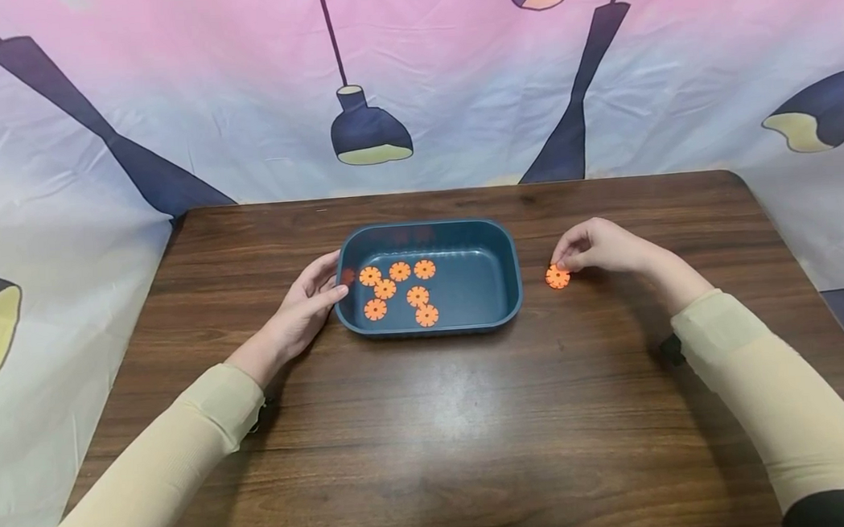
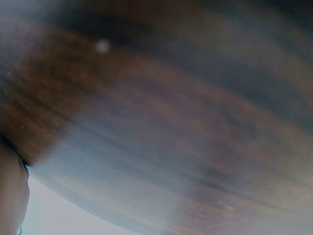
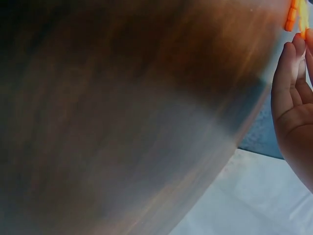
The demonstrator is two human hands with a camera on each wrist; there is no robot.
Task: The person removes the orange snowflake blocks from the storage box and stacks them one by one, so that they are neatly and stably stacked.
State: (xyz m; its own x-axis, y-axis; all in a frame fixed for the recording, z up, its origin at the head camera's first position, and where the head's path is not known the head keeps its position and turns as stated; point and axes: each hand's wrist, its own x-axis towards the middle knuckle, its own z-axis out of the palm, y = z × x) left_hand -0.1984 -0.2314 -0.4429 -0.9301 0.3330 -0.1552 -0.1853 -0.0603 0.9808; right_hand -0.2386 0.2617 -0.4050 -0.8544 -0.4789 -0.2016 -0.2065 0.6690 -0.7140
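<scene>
A dark blue rectangular tray [image 1: 462,326] stands on the table in the head view, with several orange notched discs [image 1: 425,270] lying flat in its left and middle part. My left hand [image 1: 307,307] grips the tray's left end, thumb over the rim and fingers along the outside wall. To the right of the tray, my right hand [image 1: 598,246] pinches one orange notched disc [image 1: 557,276] between thumb and fingertips. Orange also shows at the right fingertips [image 3: 296,46] in the right wrist view. In the left wrist view only a sliver of skin appears at the left edge.
The dark wood table [image 1: 447,439] extends around the tray on all sides. Behind it hangs a pink and pale blue cloth [image 1: 448,93] printed with lamps. Blurred table surface fills most of both wrist views.
</scene>
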